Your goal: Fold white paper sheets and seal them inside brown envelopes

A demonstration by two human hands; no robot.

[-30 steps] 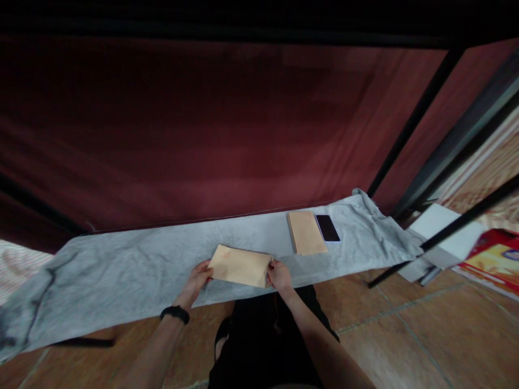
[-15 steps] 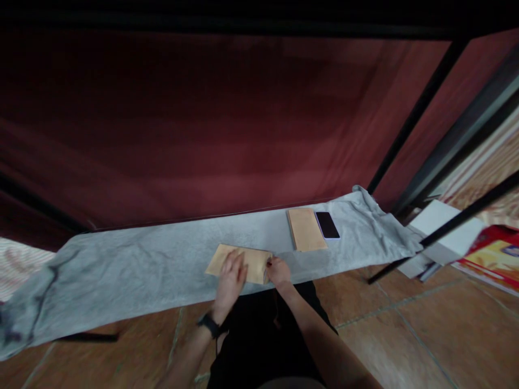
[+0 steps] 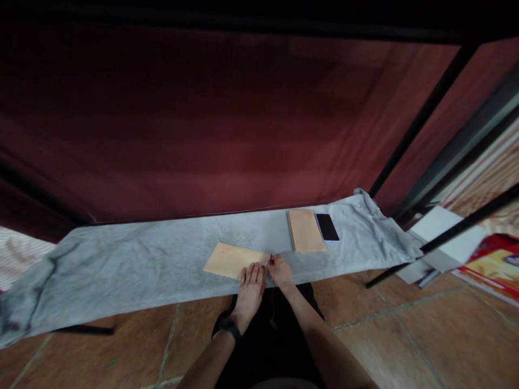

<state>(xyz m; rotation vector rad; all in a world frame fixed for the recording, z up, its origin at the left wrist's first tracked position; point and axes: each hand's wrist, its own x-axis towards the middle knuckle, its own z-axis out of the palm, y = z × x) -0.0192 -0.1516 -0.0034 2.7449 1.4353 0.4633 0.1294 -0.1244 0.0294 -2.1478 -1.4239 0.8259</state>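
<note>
A tan paper envelope [image 3: 231,259] with faint red print at its upper left lies slantwise on the grey cloth. My left hand [image 3: 250,286], wearing a dark wristband, rests flat over the right part of it, fingers stretched out. At the envelope's right end, my right hand [image 3: 279,270] is closed in a pinch on its edge. Small dark spots show at those fingertips, too small to make out. A stack of similar envelopes [image 3: 307,231] lies to the upper right of my hands, with a dark-screened phone [image 3: 327,227] close beside it.
The grey cloth [image 3: 133,265] covers a long narrow bench in front of a dark red panel [image 3: 211,135]. Black metal bars [image 3: 421,119] slant down at the right. White boxes [image 3: 446,237] and a red-and-yellow package [image 3: 494,265] lie low at the right, near the tiled floor [image 3: 405,324].
My left hand has slid right along the envelope, from its middle to its right end, and now lies flatter. My right hand stays pinched at that end.
</note>
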